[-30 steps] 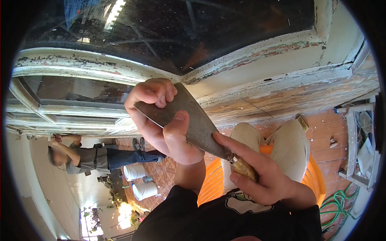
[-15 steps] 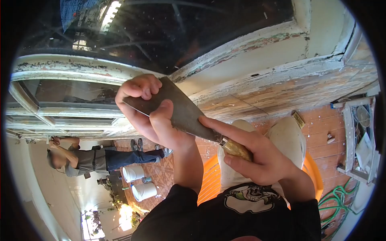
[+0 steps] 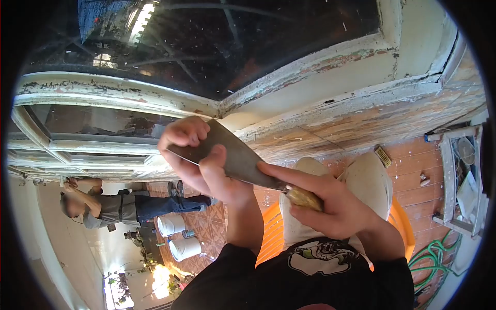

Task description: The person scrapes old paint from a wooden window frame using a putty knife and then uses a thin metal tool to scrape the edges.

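A wide metal scraper [image 3: 235,156] lies across the middle of the view, its blade toward the upper left. My right hand [image 3: 336,206] is wrapped round its worn wooden handle [image 3: 304,198], with the index finger stretched along the base of the blade. The fingers and thumb of my left hand [image 3: 206,160] are closed on the broad end of the blade. Just beyond the scraper is the window frame [image 3: 310,72] with chipped, peeling paint, round a dark glass pane [image 3: 206,41].
An orange chair [image 3: 271,230] is under me. A co-worker [image 3: 108,204] stands at the left by white buckets [image 3: 171,225]. At the right are a brush [image 3: 383,156], a metal-framed stand [image 3: 445,181] and a green hose [image 3: 431,261] on the tiled floor.
Both hands have shifted slightly down and toward the right with the scraper, away from the window frame. The grip on it looks the same.
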### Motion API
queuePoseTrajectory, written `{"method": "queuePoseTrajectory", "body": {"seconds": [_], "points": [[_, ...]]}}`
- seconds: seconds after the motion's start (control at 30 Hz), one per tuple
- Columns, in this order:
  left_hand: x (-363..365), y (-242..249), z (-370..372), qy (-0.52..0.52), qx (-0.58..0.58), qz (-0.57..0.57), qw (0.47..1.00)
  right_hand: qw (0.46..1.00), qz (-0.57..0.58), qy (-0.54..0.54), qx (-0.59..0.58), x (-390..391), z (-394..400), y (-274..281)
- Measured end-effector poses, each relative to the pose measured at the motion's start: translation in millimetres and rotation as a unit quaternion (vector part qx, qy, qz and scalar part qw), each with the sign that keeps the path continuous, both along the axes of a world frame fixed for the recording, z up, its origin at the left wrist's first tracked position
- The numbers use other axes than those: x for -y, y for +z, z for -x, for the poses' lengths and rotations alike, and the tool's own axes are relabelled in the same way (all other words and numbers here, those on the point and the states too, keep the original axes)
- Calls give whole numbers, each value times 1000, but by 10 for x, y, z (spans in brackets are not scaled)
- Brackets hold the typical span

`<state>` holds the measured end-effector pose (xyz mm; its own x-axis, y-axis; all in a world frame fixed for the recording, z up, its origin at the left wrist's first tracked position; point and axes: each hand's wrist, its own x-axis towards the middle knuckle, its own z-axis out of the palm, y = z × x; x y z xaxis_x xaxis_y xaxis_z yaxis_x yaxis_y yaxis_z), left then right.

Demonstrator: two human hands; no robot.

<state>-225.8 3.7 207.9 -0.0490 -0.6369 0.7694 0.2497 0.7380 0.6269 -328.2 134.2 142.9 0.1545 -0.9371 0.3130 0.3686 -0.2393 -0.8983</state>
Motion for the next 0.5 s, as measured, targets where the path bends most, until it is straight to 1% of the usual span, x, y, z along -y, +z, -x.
{"method": "queuePoseTrajectory", "body": {"seconds": [0.03, 0.07, 0.1, 0.13, 0.17, 0.2, 0.27, 0.33, 0.37, 0.5], "points": [[-17, 10, -39, 2, 3, -2, 1000, 997, -54, 46, -15, -8, 8, 89], [-20, 36, -52, -15, -18, 34, 999, 990, -103, 91, -35, 11, 26, 151], [-14, 68, -50, -35, -39, 72, 996, 990, -100, 90, -38, 9, -4, 132], [-67, 87, -87, -31, -35, 67, 997, 996, -59, 58, -12, -71, -97, 78], [-123, 106, -116, -65, -5, 97, 993, 999, -17, 26, 11, -132, -161, 40], [-135, 115, -105, -102, 18, 134, 985, 1000, -13, 25, 4, -138, -164, 21], [-148, 46, -99, -92, 21, 127, 987, 998, 5, -53, -24, -192, -197, -1], [-142, 14, -40, -98, 6, 79, 992, 996, 21, -74, -43, -190, -193, 17], [-124, 5, -34, -99, -15, 85, 991, 993, 33, -91, -63, -181, -184, 33], [-74, 90, -19, -107, -31, 68, 991, 989, 60, -114, -77, -101, -244, 110]]}}
